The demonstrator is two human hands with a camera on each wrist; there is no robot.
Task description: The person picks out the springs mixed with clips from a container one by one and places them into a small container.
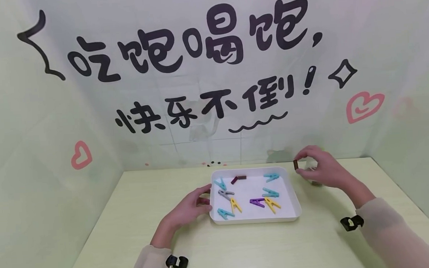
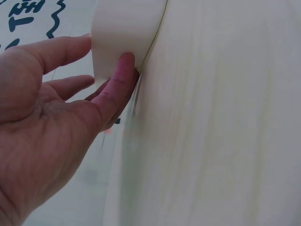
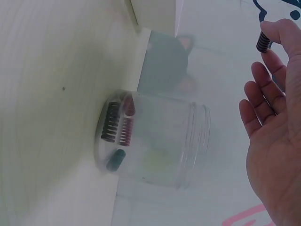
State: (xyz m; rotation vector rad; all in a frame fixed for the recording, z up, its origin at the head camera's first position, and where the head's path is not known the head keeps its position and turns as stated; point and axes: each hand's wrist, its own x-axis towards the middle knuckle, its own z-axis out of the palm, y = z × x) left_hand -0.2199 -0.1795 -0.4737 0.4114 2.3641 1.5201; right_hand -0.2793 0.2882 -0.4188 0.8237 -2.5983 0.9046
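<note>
My right hand [image 1: 319,167] pinches a small dark brown coil spring [image 3: 263,42] between thumb and index finger, its other fingers held apart. Close by stands a clear jar [image 3: 162,136], partly hidden behind that hand in the head view; a dark spring [image 3: 111,122], a reddish spring [image 3: 126,131] and a dark green piece [image 3: 115,160] lie at its bottom. My left hand [image 1: 189,208] touches the left side of a white tray [image 1: 255,220] with its fingertips. Inside the tray are two dark red-brown springs [image 1: 241,177] and several clothespins, including a purple one [image 1: 257,202] and a grey one [image 1: 225,193].
Among the tray's other clothespins are yellow [image 1: 272,204] and teal [image 1: 271,192] ones. The pale wooden table [image 1: 138,211] ends at a printed backdrop [image 1: 186,151] behind, with backdrop panels at both sides. Both wrists wear black straps [image 1: 352,223].
</note>
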